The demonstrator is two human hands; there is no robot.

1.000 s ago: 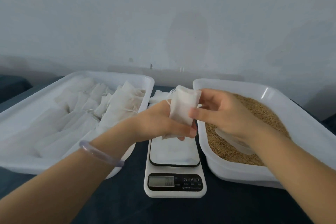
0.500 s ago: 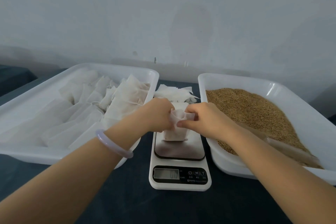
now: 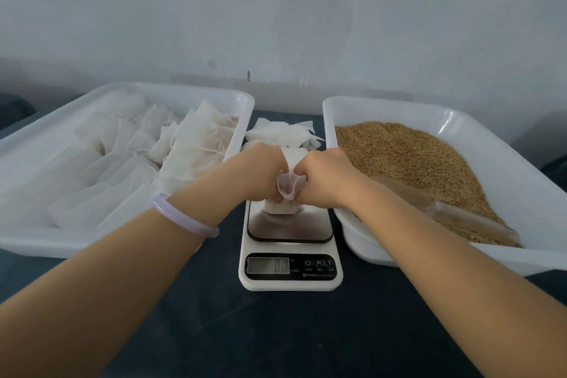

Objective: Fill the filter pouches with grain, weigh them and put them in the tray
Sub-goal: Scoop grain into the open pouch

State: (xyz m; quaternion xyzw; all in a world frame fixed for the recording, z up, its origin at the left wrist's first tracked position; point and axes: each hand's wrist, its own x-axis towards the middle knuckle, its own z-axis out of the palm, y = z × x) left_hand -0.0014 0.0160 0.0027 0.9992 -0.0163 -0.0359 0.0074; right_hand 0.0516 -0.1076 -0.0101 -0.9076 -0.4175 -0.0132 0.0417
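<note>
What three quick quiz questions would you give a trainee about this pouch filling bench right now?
1. True or false: the left hand and the right hand both grip the open pouch over the scale.
2. Where does the scoop lie? A: on the scale. B: in the grain tray. C: among the filled pouches.
3. Fill the gap: the bracelet sits on the ___ wrist.

Key: 1 true; 2 B; 3 left.
</note>
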